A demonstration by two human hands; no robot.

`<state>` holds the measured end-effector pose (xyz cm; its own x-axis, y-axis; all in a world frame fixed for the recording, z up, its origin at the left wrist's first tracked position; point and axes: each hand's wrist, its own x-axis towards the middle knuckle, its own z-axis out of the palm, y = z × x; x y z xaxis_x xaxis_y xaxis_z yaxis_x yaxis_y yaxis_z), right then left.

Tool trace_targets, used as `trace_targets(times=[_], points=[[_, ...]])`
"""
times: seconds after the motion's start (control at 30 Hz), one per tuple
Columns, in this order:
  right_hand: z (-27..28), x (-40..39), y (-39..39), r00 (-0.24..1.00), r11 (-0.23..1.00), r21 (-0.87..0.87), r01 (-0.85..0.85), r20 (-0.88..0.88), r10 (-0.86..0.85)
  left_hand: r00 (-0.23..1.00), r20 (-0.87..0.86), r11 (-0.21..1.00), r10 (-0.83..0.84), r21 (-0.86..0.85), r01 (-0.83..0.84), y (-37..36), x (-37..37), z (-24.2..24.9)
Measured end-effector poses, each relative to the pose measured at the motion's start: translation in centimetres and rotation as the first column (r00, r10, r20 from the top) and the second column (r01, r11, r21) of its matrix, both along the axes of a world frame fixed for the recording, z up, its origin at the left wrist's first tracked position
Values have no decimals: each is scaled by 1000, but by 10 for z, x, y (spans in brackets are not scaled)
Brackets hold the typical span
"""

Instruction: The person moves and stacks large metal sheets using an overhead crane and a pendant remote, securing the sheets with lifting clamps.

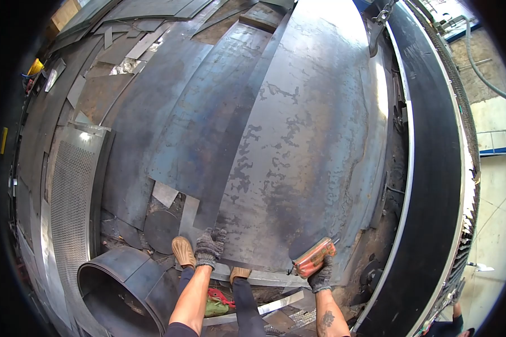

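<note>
My right hand (321,276), in a grey knit glove, is wrapped round an orange remote control (314,257) with a short dark antenna. It is held over the near right part of a large steel sheet (298,157), which is mottled with dark patches. My left hand (210,248), gloved the same way, reaches forward at the sheet's near left corner. Its fingers are stretched out and nothing shows in them. A tan shoe (183,251) of mine stands just left of that hand, and another shoe (240,273) is at the sheet's near edge.
A chain with a hook (375,39) hangs at the sheet's far right. A rolled steel cylinder (121,275) and a perforated panel (73,180) lie left. Metal offcuts (118,50) cover the far left. A long dark machine bed (433,168) runs along the right; a person (448,324) is beyond it.
</note>
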<state>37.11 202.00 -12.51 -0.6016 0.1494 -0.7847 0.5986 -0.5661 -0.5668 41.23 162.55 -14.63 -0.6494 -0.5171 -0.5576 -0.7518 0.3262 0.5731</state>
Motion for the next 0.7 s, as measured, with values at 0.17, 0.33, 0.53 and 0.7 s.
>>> trace_targets(times=[0.17, 0.33, 0.53, 0.7], points=[[1, 2, 2, 1000, 999, -28, -17, -1, 17, 1000, 21, 998, 19, -53, -18, 2, 14, -29], [5, 3, 9, 1000, 998, -57, -28, 3, 28, 998, 64, 999, -19, 33, 17, -2, 16, -26], [-2, 3, -4, 999, 999, 42, 4, -38, -3, 999, 39, 999, -23, 26, 22, -9, 5, 0], [-6, 5, 1, 998, 998, 56, 5, -59, -2, 997, 61, 999, -42, 15, 42, -7, 5, 3]])
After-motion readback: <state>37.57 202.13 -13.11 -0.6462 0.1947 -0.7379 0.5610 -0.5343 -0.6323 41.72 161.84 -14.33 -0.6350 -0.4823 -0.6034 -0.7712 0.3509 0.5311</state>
